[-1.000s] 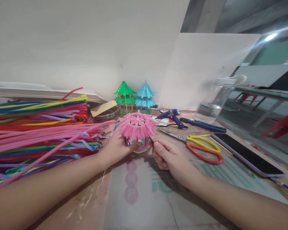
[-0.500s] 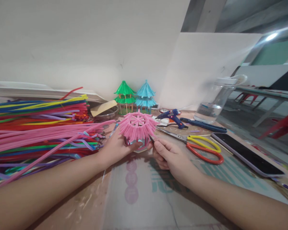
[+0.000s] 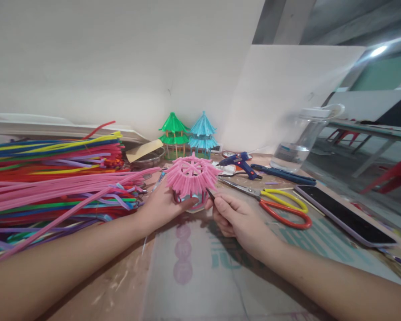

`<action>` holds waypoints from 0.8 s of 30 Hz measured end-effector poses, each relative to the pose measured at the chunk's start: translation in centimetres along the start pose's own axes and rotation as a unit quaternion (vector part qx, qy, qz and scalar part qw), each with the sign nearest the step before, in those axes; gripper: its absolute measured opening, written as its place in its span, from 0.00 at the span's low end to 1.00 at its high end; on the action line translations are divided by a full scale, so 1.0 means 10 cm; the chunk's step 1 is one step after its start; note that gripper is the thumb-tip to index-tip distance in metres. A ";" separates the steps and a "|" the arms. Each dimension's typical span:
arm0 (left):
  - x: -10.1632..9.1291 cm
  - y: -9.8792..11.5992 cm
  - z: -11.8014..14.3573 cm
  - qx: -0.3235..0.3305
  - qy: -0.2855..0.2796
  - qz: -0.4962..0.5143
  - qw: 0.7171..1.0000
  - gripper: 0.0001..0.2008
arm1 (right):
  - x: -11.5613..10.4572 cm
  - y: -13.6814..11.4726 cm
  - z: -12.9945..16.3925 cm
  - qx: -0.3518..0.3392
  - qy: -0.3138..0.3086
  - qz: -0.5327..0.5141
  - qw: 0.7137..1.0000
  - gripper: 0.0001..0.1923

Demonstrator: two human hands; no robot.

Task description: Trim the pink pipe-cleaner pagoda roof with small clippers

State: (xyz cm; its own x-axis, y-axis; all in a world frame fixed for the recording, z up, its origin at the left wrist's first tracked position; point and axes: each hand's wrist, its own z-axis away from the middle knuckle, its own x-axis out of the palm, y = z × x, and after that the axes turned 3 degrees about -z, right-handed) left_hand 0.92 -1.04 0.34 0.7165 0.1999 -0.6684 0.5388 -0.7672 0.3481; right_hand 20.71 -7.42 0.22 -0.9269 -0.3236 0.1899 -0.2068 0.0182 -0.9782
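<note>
1. Left hand [image 3: 160, 205] is wrapped around the near-left side of the pink pipe-cleaner roof piece [image 3: 191, 174], fingers closed on it. The piece sits at table centre, in front of the green pavilion [image 3: 173, 133] and blue pavilion [image 3: 202, 133].
2. Right hand [image 3: 235, 218] has its fingers pinched shut on a small dark tool [image 3: 210, 193], tip touching the roof's near-right edge. I can't tell what the tool is, too small.
3. Risk: the left grip squeezes too hard and the fuzzy ribs bend or the ring goes out of round.
4. Risk: the tool tip slips off the rim and jabs the left thumb, which sits just beside it.
5. Risk: the tool snags a rib and pulls it loose from the hub.
6. Risk: the right forearm sweeps the scissors [image 3: 277, 203] or phone [image 3: 344, 216], both near on the right.
7. Risk: the glue gun [image 3: 239, 162] lies just behind the roof; if it is hot, a reach past means a burn. I can't tell if it's on.
8. Loose pipe cleaners [image 3: 53, 178] on the left lie near the left wrist and could drag along.
</note>
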 end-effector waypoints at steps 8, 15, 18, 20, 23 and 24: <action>0.00 -0.02 0.00 -0.015 -0.014 -0.003 1.000 0.21 | 0.01 0.00 0.01 0.012 -0.009 -0.020 1.000 0.28; 0.00 -0.02 0.00 0.000 -0.006 -0.013 1.000 0.20 | 0.00 0.01 0.00 0.017 -0.007 -0.016 1.000 0.27; -0.01 -0.02 0.00 0.001 -0.005 -0.024 1.000 0.20 | 0.01 0.00 0.00 0.018 -0.002 -0.021 1.000 0.28; -0.01 -0.02 0.00 0.004 -0.007 -0.023 1.000 0.18 | 0.01 0.00 0.00 0.020 0.002 -0.019 1.000 0.28; -0.01 -0.01 0.00 0.004 -0.008 -0.017 1.000 0.17 | 0.01 0.00 -0.01 0.018 0.001 -0.017 1.000 0.27; -0.01 -0.01 0.00 -0.001 -0.008 -0.014 1.000 0.17 | 0.01 0.00 0.00 0.017 -0.001 -0.016 1.000 0.26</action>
State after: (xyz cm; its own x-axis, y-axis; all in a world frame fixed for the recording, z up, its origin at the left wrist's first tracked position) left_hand 0.80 -0.97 0.35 0.6937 0.2113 -0.6886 0.5591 -0.7607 0.3298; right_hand 20.60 -7.41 0.21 -0.9192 -0.3252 0.2220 -0.2264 -0.0247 -0.9737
